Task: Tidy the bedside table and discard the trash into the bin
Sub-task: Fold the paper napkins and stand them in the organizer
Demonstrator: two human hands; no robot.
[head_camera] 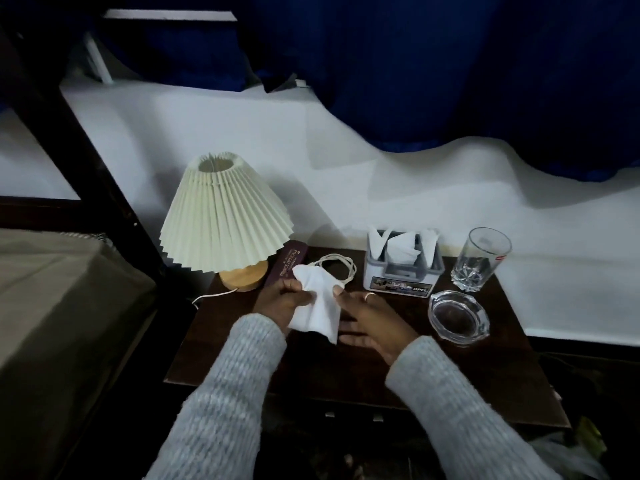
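A white tissue (317, 303) hangs above the middle of the dark wooden bedside table (450, 382). My left hand (282, 301) grips its left edge. My right hand (370, 322) pinches its upper right corner between thumb and forefinger, the other fingers spread flat over the table. Both arms are in grey knitted sleeves. No bin shows in this view.
A pleated cream lamp (223, 216) stands at the table's back left, next to a maroon glasses case (285, 265) and a coiled white cord (337, 268). A napkin holder (401, 268), a drinking glass (479, 258) and a glass ashtray (459, 317) sit at the right. A bed lies left.
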